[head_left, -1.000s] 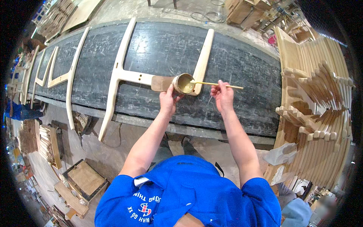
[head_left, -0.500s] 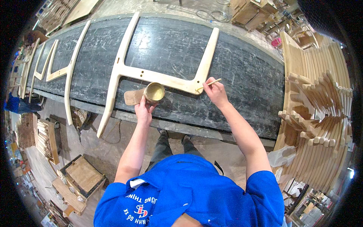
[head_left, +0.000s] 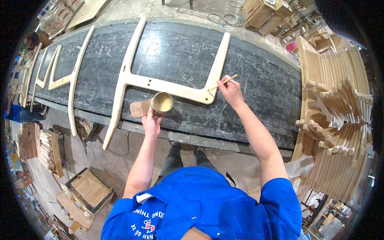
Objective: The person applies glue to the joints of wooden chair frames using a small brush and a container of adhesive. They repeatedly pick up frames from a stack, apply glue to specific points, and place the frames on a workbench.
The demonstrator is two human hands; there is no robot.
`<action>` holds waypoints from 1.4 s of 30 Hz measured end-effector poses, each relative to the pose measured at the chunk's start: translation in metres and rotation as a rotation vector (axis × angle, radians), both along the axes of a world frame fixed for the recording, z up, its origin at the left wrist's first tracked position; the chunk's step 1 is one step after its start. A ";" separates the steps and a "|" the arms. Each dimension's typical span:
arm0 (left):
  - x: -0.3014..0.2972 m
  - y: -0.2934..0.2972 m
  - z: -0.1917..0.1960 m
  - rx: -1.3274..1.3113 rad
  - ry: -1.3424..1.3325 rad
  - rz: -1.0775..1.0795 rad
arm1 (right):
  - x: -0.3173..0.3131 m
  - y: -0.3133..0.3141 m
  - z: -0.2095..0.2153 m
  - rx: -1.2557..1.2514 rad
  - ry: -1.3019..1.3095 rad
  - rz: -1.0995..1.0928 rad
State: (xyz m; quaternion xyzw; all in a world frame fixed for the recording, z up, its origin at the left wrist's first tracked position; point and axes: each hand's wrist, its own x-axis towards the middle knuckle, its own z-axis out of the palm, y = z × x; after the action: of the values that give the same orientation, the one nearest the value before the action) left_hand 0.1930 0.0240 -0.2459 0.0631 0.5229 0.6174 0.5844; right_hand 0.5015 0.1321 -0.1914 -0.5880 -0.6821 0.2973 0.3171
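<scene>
My left hand [head_left: 151, 125] is closed around a small round can [head_left: 162, 103] of pale yellow paste or liquid, tilted so its inside shows. A flat wooden paddle-like piece [head_left: 139, 108] sticks out beside the can; how it joins is hidden. In my right hand [head_left: 233, 94] a thin wooden stick [head_left: 229, 79] is pinched. Its lower tip lies at the right corner of a pale wooden chair-side frame [head_left: 170, 90], close to a dark hole there; whether it touches the wood I cannot tell. The frame lies flat on a long black worktable [head_left: 260, 84], one leg overhanging the near edge.
More wooden frames [head_left: 74, 76] lie farther left on the table. At the right end stands a tall stack of curved wooden parts [head_left: 340, 160] with an upright board [head_left: 310, 64]. A low wooden box [head_left: 90, 187] sits on the floor at lower left. Cables [head_left: 226, 19] lie beyond the table.
My right hand has moved slightly away from me and to the right along the frame's corner, stick still in its fingers. My left hand keeps the can in nearly the same place.
</scene>
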 end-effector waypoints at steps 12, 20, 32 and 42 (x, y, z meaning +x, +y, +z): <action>-0.005 -0.001 0.006 0.022 0.052 -0.039 | 0.021 0.023 0.005 0.051 -0.204 0.673; -0.025 0.000 0.005 0.049 0.069 -0.084 | 0.032 0.030 0.040 -0.134 -0.113 0.703; 0.024 0.022 0.051 0.161 0.075 -0.061 | 0.261 -0.012 0.261 0.487 1.266 -0.526; 0.150 0.026 0.070 0.266 -0.058 0.000 | 0.546 -0.030 0.424 1.071 0.830 -1.207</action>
State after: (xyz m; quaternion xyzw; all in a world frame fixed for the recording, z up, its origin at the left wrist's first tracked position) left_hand 0.3433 0.0505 -0.1756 0.1221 0.4192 0.6828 0.5858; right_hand 1.0476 0.1022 0.2326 -0.4649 -0.1361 -0.0885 0.8704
